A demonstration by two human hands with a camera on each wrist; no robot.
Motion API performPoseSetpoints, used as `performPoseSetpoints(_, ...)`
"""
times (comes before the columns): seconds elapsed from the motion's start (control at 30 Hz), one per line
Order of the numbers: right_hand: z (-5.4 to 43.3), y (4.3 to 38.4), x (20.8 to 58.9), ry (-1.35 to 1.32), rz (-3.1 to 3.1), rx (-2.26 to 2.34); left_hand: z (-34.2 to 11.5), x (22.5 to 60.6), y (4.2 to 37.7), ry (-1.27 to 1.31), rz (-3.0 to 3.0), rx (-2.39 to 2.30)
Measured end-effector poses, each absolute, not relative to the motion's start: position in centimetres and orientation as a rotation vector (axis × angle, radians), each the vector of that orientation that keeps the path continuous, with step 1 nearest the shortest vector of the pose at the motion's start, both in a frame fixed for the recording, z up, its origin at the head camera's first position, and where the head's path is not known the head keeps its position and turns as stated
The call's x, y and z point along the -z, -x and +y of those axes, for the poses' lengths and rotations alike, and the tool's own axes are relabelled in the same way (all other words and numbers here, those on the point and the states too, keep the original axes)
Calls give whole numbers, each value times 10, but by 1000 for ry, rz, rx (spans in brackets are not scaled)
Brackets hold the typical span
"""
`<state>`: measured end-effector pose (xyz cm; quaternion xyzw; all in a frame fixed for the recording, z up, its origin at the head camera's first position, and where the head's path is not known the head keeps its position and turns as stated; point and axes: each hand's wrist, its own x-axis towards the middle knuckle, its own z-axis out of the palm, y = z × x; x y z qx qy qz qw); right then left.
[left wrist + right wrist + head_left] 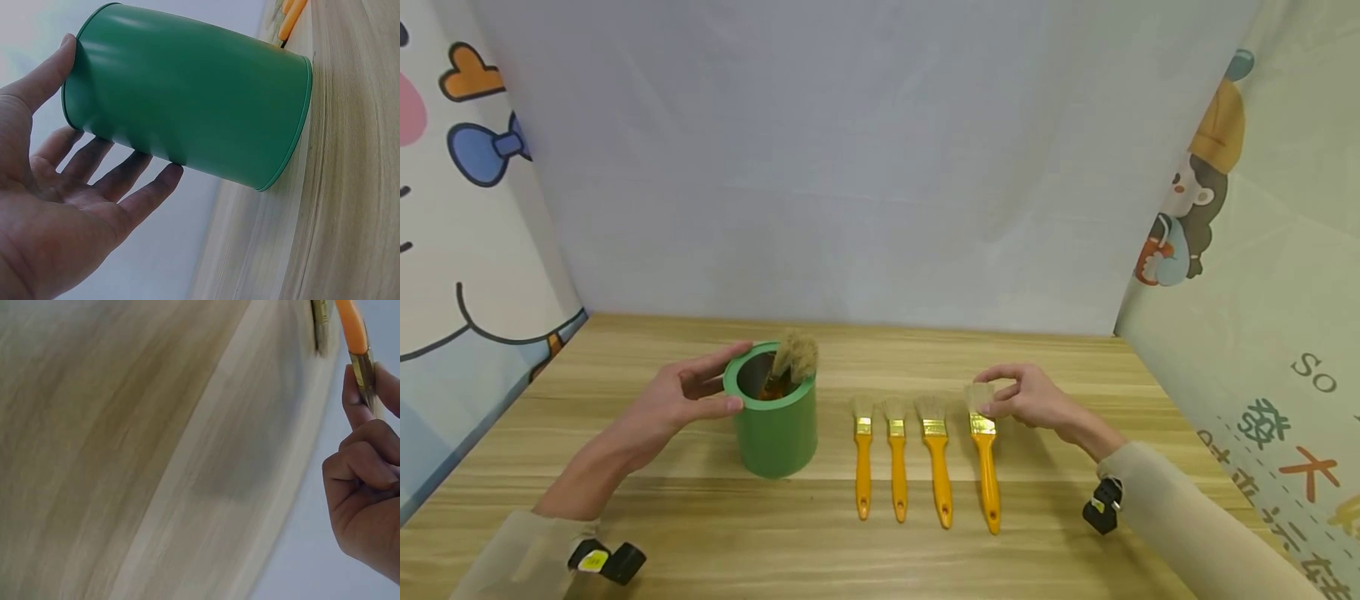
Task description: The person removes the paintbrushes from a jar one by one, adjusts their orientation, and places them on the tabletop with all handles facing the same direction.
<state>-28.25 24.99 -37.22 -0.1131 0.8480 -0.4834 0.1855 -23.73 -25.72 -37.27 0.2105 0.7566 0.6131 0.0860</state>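
A green cylindrical can (pixel 777 437) stands upright on the wooden table. My left hand (pixel 662 408) is at its left side, fingers spread and nearly straight. In the left wrist view, the thumb touches the rim and the fingertips touch the can wall (pixel 187 94). Tan bristles (pixel 797 354) stick out of the can; what lies deeper inside is mostly hidden. To the right, my right hand (pixel 1026 398) pinches the rightmost paintbrush (pixel 986 467) near its bristles, between thumb and index finger. In the right wrist view, its orange handle (pixel 353 328) points up and away from the hand.
Three other paintbrushes with yellow-orange handles lie side by side between the can and my right hand: a left one (pixel 863 467), a middle one (pixel 898 467) and a wider one (pixel 938 467). A pale cloth (pixel 850 167) hangs behind the table (pixel 775 542); printed cloths flank it.
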Motion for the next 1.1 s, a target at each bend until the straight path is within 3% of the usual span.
performPoseSetpoints(0.43, 250, 292, 388, 302, 2432, 1275, -258, 373, 237, -632, 2255, -1832)
performPoseSetpoints(1.1, 249, 296, 397, 489, 2551, 1197, -257, 373, 237, -637, 2257, -1832)
